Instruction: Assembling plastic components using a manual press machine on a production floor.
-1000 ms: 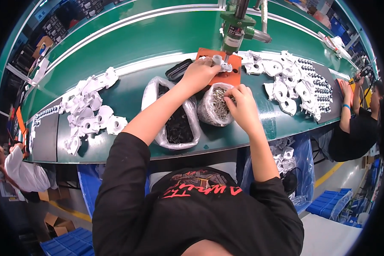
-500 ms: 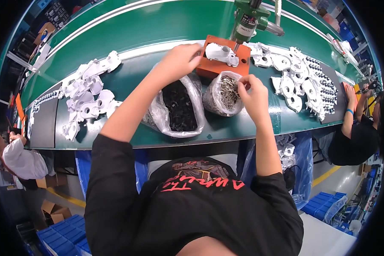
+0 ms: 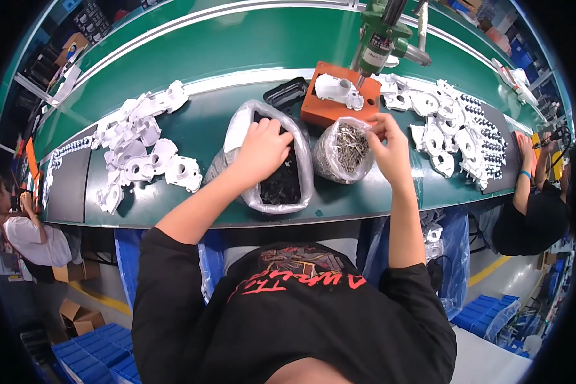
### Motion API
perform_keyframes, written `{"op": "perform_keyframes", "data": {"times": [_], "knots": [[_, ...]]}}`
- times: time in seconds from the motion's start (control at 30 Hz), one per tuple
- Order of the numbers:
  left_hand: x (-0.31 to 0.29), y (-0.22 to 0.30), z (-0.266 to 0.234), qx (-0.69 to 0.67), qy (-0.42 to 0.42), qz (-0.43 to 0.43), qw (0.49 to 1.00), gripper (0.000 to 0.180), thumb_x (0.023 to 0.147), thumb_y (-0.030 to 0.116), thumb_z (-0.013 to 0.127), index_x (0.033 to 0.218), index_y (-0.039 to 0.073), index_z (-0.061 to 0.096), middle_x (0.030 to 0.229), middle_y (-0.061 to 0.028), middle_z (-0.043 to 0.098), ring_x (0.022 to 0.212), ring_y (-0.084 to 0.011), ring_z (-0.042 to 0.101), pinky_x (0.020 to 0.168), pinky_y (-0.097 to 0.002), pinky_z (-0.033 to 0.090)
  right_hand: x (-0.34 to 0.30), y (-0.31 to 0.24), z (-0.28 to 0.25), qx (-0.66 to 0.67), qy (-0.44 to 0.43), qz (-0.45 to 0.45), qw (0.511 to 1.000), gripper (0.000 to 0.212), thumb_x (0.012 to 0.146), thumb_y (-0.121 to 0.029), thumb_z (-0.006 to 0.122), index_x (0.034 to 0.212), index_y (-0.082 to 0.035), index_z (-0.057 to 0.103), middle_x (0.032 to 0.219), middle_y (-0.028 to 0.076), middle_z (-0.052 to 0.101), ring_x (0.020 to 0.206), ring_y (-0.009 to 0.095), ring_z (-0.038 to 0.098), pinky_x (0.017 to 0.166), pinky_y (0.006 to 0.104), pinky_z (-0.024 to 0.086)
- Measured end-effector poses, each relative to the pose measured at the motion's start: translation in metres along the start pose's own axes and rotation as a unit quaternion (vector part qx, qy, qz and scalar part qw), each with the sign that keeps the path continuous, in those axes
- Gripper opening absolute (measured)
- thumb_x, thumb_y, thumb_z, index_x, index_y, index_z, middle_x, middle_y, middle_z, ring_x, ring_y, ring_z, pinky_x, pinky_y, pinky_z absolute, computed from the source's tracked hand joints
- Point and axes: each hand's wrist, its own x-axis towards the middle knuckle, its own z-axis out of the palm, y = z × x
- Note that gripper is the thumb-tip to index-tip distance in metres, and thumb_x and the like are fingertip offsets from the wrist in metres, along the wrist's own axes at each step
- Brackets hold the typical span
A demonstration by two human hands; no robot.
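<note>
My left hand point(image 3: 262, 148) reaches into the clear bag of black parts point(image 3: 278, 182), fingers curled down among them; I cannot tell whether they grip one. My right hand point(image 3: 385, 146) sits at the rim of the bag of metal screws point(image 3: 345, 150), fingertips pressed together. Both bags stand side by side on the green bench point(image 3: 237, 45), just before the orange fixture point(image 3: 317, 109) carrying a white housing point(image 3: 338, 91).

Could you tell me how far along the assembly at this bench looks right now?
Done: one white housing sits on the orange fixture under the green driver. In hand: the left hand digs into the bag of black parts, and the right hand picks at the bag of screws. Left: piles of white housings lie on both sides.
</note>
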Motion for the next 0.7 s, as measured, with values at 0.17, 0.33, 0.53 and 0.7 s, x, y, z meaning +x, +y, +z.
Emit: {"op": "perform_keyframes", "data": {"times": [0.17,0.33,0.53,0.7], "knots": [[0.005,0.0,0.011,0.015,0.011,0.022,1.0,0.016,0.07,0.012,0.065,0.086,0.009,0.063,0.084,-0.0093,0.051,0.083,-0.0261,0.05,0.07,-0.0378,0.038,-0.004,-0.001,0.003,-0.057,-0.027,-0.088,0.994,0.035,0.082,0.005,0.051,0.113,-0.006,0.061,0.07,0.007,0.04,0.064,0.015,0.043,0.06,0.0246,0.038],[0.006,-0.003,0.007,0.005,0.0,0.019,1.0,0.018,0.07,0.014,0.062,0.087,0.01,0.064,0.082,-0.0095,0.054,0.083,-0.027,0.052,0.071,-0.038,0.039,-0.006,-0.005,0.005,-0.042,-0.016,-0.082,0.996,0.03,0.083,0.005,0.049,0.108,-0.005,0.063,0.07,0.007,0.036,0.064,0.017,0.041,0.06,0.0254,0.036],[0.019,-0.007,-0.007,0.02,-0.133,0.011,0.991,0.023,0.074,0.017,0.058,0.094,0.008,0.062,0.094,-0.0135,0.059,0.09,-0.0299,0.055,0.076,-0.0393,0.042,-0.007,0.002,0.007,-0.007,0.019,-0.074,0.997,0.024,0.085,0.004,0.047,0.102,-0.002,0.062,0.071,0.006,0.04,0.067,0.016,0.044,0.063,0.0242,0.038],[0.029,-0.019,-0.004,-0.01,-0.191,0.047,0.98,0.019,0.079,0.016,0.055,0.095,0.008,0.061,0.092,-0.016,0.061,0.09,-0.0313,0.059,0.074,-0.043,0.044,-0.005,0.01,0.009,0.03,0.036,-0.018,0.999,0.016,0.088,0.002,0.047,0.099,0.002,0.058,0.083,0.004,0.056,0.075,0.01,0.052,0.068,0.0222,0.043]]}}
